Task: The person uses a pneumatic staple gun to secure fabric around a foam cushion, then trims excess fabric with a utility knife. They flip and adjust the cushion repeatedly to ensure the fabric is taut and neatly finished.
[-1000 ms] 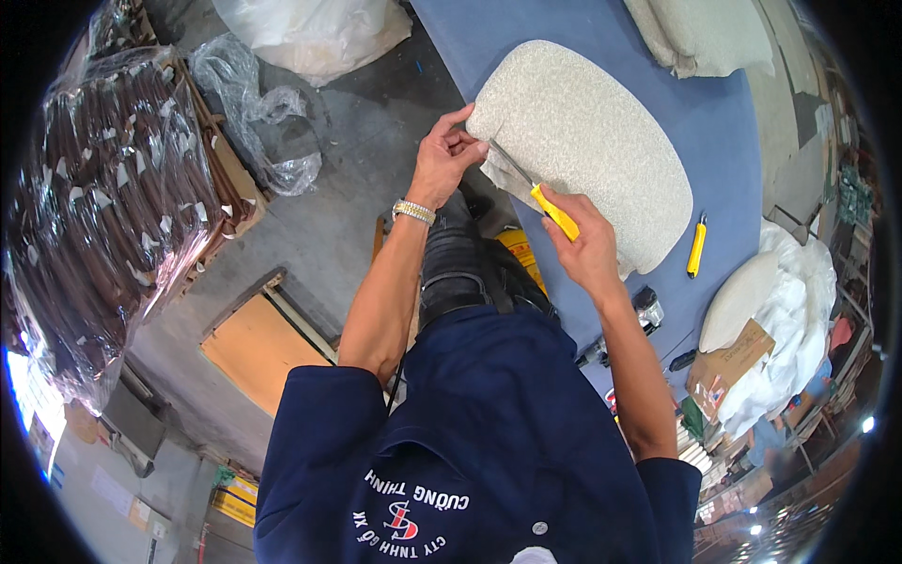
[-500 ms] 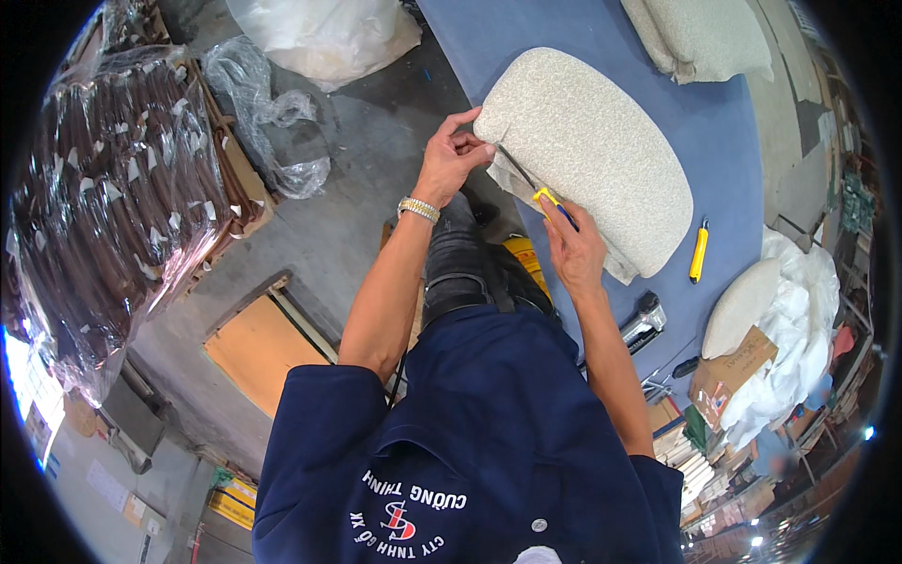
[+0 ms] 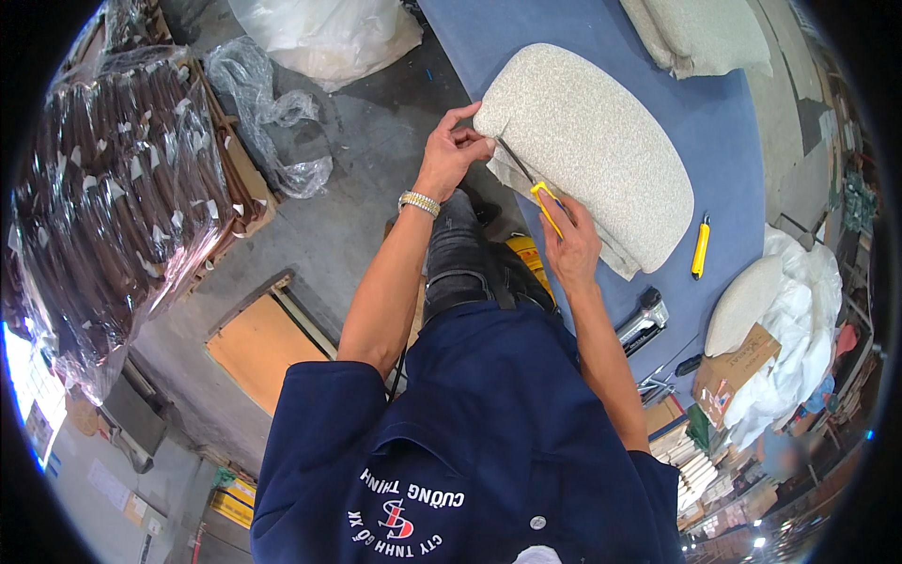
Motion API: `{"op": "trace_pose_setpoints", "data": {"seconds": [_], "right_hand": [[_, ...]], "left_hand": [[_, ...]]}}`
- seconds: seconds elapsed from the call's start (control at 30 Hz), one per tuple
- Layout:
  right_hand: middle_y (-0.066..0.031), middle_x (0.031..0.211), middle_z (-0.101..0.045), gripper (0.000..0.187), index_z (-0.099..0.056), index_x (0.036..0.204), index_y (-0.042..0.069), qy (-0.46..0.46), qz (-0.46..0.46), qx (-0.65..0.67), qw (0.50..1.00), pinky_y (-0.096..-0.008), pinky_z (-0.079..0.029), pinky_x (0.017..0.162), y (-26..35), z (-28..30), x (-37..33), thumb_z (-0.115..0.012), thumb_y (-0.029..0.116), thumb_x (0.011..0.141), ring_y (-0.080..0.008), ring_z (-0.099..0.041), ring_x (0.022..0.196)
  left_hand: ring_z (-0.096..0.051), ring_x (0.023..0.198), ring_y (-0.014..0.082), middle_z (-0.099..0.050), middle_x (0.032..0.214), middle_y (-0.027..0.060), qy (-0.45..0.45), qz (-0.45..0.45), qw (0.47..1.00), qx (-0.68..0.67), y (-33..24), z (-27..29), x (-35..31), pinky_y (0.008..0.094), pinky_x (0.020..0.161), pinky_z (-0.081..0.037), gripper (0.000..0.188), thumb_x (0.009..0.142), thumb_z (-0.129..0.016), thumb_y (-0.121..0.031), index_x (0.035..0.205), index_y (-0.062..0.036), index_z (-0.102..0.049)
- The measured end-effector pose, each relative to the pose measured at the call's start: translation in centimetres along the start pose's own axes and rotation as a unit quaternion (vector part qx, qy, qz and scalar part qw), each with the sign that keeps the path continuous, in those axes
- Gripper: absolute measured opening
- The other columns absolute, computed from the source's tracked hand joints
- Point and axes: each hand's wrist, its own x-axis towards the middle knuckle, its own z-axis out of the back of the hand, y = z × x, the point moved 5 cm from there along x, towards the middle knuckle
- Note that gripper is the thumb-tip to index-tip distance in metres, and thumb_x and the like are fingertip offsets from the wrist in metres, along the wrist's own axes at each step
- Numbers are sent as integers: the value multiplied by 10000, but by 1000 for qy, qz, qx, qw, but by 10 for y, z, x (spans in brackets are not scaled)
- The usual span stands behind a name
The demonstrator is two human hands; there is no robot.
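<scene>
While the right grip (image 3: 573, 242) wraps the yellow-handled tool (image 3: 542, 195), the left grip (image 3: 449, 158) pinches the cushion (image 3: 592, 141) corner; best probe shallowly.

Grey floor (image 3: 366, 150) borders a blue table (image 3: 728, 160); light (image 3: 23, 367) glares left.

Cushion (image 3: 592, 160) — rough cloth, tool handle (image 3: 541, 195) — plastic

An upholstery workshop, apparently: the blue worktop (image 3: 728, 169) at upper right carries a fabric-covered pad (image 3: 592, 150) and tools (image 3: 701, 248) (one resembles a staple gun (image 3: 645, 321)); plastic-wrapped brown parts (image 3: 122, 197) fill the left.
</scene>
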Motion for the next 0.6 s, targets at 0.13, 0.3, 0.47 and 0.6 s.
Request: {"op": "trace_pose_setpoints", "data": {"seconds": [0.13,0.3,0.47,0.6], "right_hand": [[-129,1086,-671,436,-697,1304,201,-4,-2,38,999,-395,-551,799,2,-1,5,-758,124,879,-314,-669,926],[-142,954,-685,321,-693,1178,81,112,-250,285,919,-385,-534,740,-13,-19,0,-773,204,893,-319,-665,816],[-88,798,-661,294,-660,1024,39,-18,-145,116,983,-347,-494,662,4,-6,5,-727,312,940,-208,-645,725],[-52,674,-602,433,-660,1004,19,105,-312,262,907,-308,-454,542,-11,-30,-3,-578,443,1030,-151,-581,576]], "left_hand": [[-663,856,146,-698,953,79,4,0,1000,2,-1,0,1,306,784,-557,647,861,-768,8,1443,-64,-495],[-662,856,138,-699,953,75,5,0,1000,8,-1,1,0,291,766,-549,643,865,-766,-2,1443,-68,-492],[-655,849,124,-698,933,66,-7,16,999,46,-8,-1,-4,272,732,-531,638,867,-771,-17,1440,-74,-496],[-653,846,122,-697,920,69,-8,12,999,33,-7,-1,-4,271,727,-523,631,871,-769,-12,1437,-73,-496]]}}
